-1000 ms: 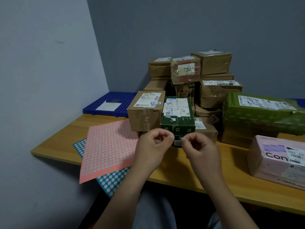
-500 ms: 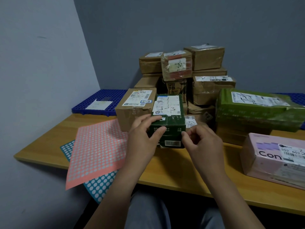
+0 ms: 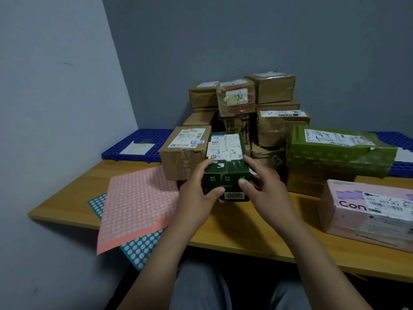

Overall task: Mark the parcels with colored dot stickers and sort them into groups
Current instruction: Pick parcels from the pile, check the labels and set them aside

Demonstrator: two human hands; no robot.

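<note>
A dark green box [image 3: 225,168] with a white shipping label stands on the wooden table [image 3: 245,229], in front of the parcel pile. My left hand [image 3: 196,193] grips its left front corner, thumb on the front face and fingers on the top edge. My right hand [image 3: 261,189] holds its right side, with the forefinger on top and the thumb on the front. A pink sheet of dot stickers [image 3: 136,204] lies on the table's left part, over a teal dot sheet [image 3: 136,249]. No sticker shows on the green box.
A brown carton [image 3: 183,155] stands right beside the green box on its left. Stacked brown parcels [image 3: 245,104] fill the back. A large green wrapped parcel [image 3: 335,151] and a pink box [image 3: 368,213] sit at the right. A blue grid pallet [image 3: 138,144] lies behind, by the left wall.
Both hands went from held together in front of the green box to gripping it on either side. The box has not visibly moved on the table.
</note>
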